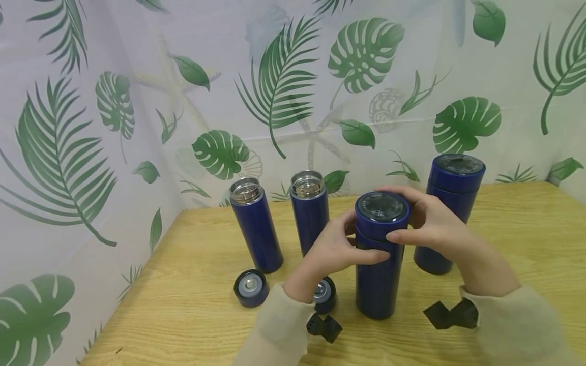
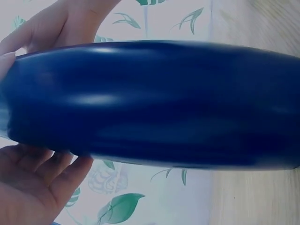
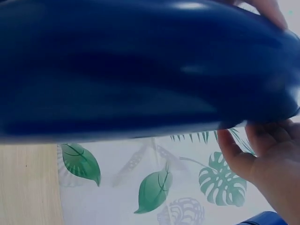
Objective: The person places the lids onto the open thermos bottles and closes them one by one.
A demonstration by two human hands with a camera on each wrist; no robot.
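Observation:
A dark blue thermos bottle [image 1: 377, 284] stands upright on the table, its lid [image 1: 382, 225] in place with a dark glossy top. My left hand [image 1: 330, 247] grips the upper body from the left, thumb across the front. Around the lid from the right curl the fingers of my right hand [image 1: 432, 219], thumb at the front near the seam. In the left wrist view the bottle [image 2: 178, 105] spans the picture, with fingers on both sides of its upper end. The right wrist view also shows the bottle [image 3: 112, 70] close up, its far side hidden.
Two lidless blue bottles, one at left [image 1: 257, 231] and another [image 1: 310, 216] beside it, show steel mouths. A lid [image 1: 251, 287] and a second lid [image 1: 325, 297], partly behind my left wrist, lie upturned. Behind my right hand stands a lidded bottle [image 1: 450, 203]. A leaf-print curtain [image 1: 293, 66] backs the table.

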